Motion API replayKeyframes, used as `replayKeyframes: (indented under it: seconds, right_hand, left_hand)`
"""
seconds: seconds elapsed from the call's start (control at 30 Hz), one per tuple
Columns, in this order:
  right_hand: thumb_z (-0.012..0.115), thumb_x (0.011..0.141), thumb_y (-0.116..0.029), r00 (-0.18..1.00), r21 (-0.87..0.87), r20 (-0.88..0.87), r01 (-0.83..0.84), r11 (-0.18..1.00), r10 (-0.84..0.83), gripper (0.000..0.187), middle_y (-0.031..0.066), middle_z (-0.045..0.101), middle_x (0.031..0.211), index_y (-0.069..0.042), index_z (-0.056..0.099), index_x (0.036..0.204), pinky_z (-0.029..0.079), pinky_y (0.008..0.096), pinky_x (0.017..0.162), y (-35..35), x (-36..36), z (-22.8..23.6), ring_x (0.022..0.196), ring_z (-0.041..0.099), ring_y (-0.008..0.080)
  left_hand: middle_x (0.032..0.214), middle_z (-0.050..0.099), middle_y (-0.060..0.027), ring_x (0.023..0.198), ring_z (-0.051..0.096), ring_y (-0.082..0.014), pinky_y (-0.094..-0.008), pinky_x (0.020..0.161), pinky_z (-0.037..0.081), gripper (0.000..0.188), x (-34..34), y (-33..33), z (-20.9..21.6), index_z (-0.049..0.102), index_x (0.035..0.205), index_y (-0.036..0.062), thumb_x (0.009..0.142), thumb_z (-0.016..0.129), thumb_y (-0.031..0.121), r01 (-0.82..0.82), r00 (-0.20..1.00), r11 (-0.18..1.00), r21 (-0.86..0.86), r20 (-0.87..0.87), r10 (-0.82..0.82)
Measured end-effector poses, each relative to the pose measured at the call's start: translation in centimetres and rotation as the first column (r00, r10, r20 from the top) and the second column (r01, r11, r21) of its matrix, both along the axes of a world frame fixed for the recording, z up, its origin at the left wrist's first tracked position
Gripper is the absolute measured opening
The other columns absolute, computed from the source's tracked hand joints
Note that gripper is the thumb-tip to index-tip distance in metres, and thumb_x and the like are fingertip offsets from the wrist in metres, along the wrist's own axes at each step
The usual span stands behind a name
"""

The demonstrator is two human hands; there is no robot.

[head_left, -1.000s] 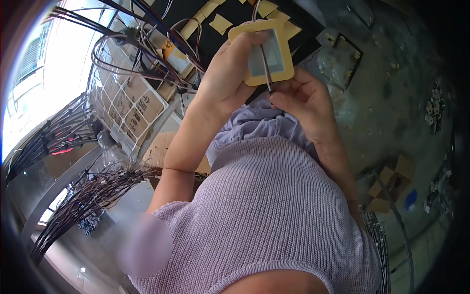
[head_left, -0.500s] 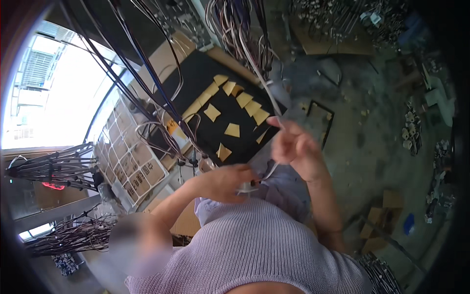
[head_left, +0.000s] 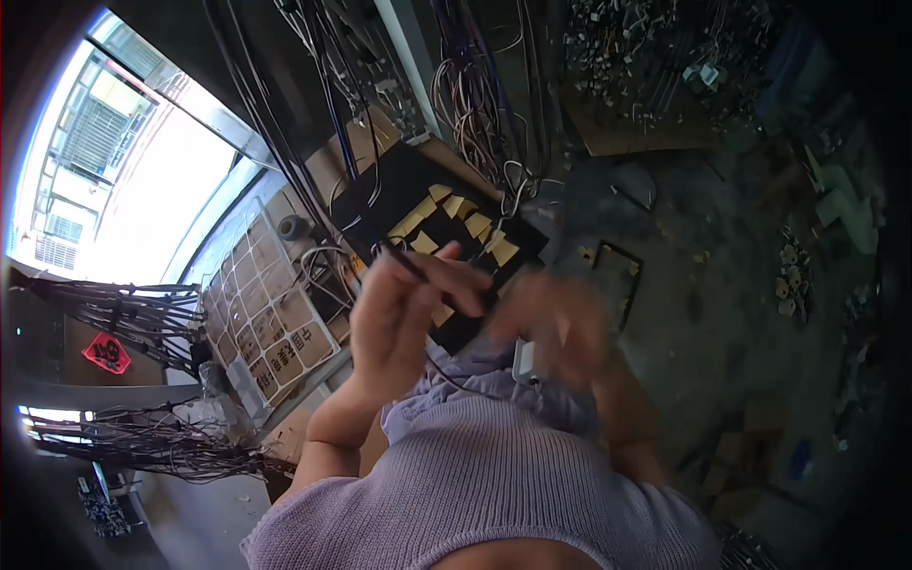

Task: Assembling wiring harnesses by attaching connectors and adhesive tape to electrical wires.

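Note:
My left hand (head_left: 394,309) is raised in front of the black board, with a dark cable (head_left: 406,262) running across its fingers. The fingers look bent round that cable. Close to its fingertips is my right hand (head_left: 560,318), smeared by motion, so its grip does not show. A small white block (head_left: 524,362), perhaps a plug or connector, hangs just below the right hand. Between the hands and my lap, a thin dark cable curves toward this block. Behind the hands lies the black board (head_left: 380,180), bearing several yellow paper pieces (head_left: 475,225).
Bundles of cables hang at the back (head_left: 470,119) and on the left (head_left: 114,313). A white wire grid (head_left: 275,313) lies over cardboard beside the board. On the floor to the right are a dark frame (head_left: 622,271) and scattered small parts (head_left: 791,285).
My left hand has risen from near my waist to before the board, and a dark cable now shows at it. My right hand has shifted slightly lower. The white cable strand is gone from between them.

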State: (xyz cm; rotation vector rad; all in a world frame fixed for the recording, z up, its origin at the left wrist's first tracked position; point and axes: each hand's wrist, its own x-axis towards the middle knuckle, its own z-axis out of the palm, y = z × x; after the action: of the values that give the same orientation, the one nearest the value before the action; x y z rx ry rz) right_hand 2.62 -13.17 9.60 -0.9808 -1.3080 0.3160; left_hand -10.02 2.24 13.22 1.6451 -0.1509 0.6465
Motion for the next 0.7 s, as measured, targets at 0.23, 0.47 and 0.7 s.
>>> replayKeyframes:
  seconds: [0.23, 0.47, 0.7]
  right_hand:
    - [0.073, 0.076, -0.021, 0.559, 0.000, 0.504, 0.762, 0.648, -0.658, 0.057, 0.0221, 0.048, 0.131, -0.005, 0.049, 0.125, 0.041, 0.0396, 0.099, 11.7, 14.9, -7.4, 0.119, 0.049, 0.0384]
    - [0.065, 0.086, -0.025, 0.332, 0.076, 0.717, 0.837, 0.542, -0.613, 0.020, 0.0121, 0.065, 0.084, -0.007, 0.067, 0.092, 0.049, 0.0444, 0.075, 7.7, 24.0, -6.6, 0.082, 0.062, 0.0334]
    - [0.077, 0.075, -0.020, 0.180, 0.341, 0.368, 0.886, 0.313, -0.912, 0.039, 0.0107, 0.050, 0.090, -0.003, 0.051, 0.098, 0.044, 0.0404, 0.071, 4.0, 22.6, -7.9, 0.079, 0.053, 0.0287]
  left_hand:
    - [0.076, 0.054, -0.0066, 0.073, 0.058, -0.0179, -0.0437, 0.082, 0.052, 0.008, -0.8, -1.9, 3.6, 0.049, 0.089, 0.0050, 0.097, 0.048, 0.005, 0.090, 0.939, 0.986, -0.138, 0.342, -0.038]
    - [0.075, 0.052, -0.0039, 0.061, 0.053, -0.0122, -0.0231, 0.052, 0.049, 0.014, -10.5, 2.3, 11.3, 0.052, 0.088, 0.0062, 0.085, 0.048, -0.007, 0.383, 0.448, 0.900, -0.206, 0.894, 0.014]
    - [0.075, 0.051, -0.0079, 0.046, 0.032, -0.0067, -0.0182, 0.041, 0.026, 0.030, -18.7, 9.0, 11.5, 0.050, 0.112, -0.0048, 0.092, 0.055, 0.016, -0.848, 0.282, 0.446, -0.286, 0.469, 0.837]
